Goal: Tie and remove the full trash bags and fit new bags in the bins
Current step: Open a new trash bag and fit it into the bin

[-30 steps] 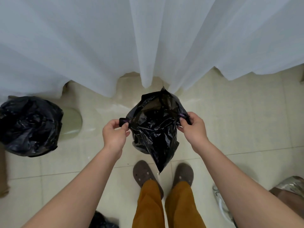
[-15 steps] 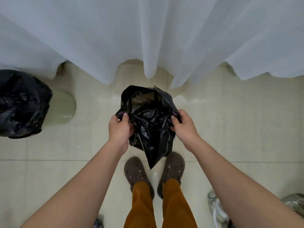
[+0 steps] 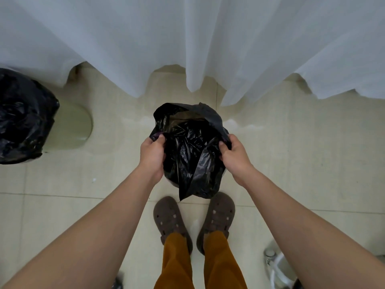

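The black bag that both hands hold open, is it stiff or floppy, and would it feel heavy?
The black bag is probably floppy: it is creased all over and its bottom hangs to a limp point. It likely feels light, since the left hand and right hand hold it up only by its rim. The glossy film may be slippery.

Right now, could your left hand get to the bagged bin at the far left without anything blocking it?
Probably not yet: the left hand grips the black trash bag's rim, as does the right hand. The floor toward the bagged bin looks free, but the hand must let go first.
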Motion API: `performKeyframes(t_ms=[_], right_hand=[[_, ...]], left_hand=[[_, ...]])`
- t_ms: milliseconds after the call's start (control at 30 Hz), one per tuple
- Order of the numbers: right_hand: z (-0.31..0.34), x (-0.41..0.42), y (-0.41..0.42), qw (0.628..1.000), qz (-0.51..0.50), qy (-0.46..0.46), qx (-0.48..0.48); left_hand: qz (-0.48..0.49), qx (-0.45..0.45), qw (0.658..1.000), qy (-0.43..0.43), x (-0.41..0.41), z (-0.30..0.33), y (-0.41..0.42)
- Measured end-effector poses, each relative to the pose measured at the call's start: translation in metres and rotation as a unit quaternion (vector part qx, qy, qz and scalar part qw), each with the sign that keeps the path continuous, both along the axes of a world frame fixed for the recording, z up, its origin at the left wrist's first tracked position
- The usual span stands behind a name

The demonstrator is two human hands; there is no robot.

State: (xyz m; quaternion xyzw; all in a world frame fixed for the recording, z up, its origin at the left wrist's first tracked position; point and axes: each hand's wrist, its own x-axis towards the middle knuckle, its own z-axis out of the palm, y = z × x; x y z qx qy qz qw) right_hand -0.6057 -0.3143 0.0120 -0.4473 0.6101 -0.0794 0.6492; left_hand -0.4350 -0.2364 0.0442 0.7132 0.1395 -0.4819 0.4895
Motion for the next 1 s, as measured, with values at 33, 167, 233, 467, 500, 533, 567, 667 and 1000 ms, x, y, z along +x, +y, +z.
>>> performKeyframes(t_ms=[33,167,233,467,500,533,567,667,1000], right_hand=[[0.001,-0.002,0.001,1.000,-0.005,0.004,-0.004],[0.008,-0.010,0.008,1.000,-0.019,0.017,-0.016],[0.013,-0.011,0.007,0.999,-0.026,0.015,-0.011],[0.042,0.007,-0.009,0.998,-0.053,-0.024,-0.010],[0.047,0.010,-0.012,0.998,-0.058,-0.035,-0.012],[0.052,0.013,-0.015,0.997,-0.066,-0.048,-0.013],[0.057,0.015,-0.017,0.995,-0.073,-0.062,-0.013],[0.065,0.017,-0.021,0.994,-0.079,-0.075,-0.018],[0.041,-0.031,0.013,0.997,-0.072,0.025,0.019]], left_hand=[[-0.009,0.007,1.000,-0.011,-0.001,-0.001,0.002],[-0.054,0.024,0.998,-0.037,-0.003,0.006,0.014],[-0.052,0.010,0.998,-0.037,-0.001,0.012,0.016],[-0.026,-0.044,0.998,-0.046,0.012,0.043,-0.001],[-0.021,-0.054,0.997,-0.045,0.013,0.048,-0.004],[-0.016,-0.063,0.997,-0.045,0.015,0.053,-0.007],[-0.012,-0.073,0.996,-0.044,0.017,0.058,-0.010],[-0.015,-0.085,0.995,-0.043,0.019,0.065,-0.013],[-0.080,0.045,0.995,0.027,-0.008,0.031,0.032]])
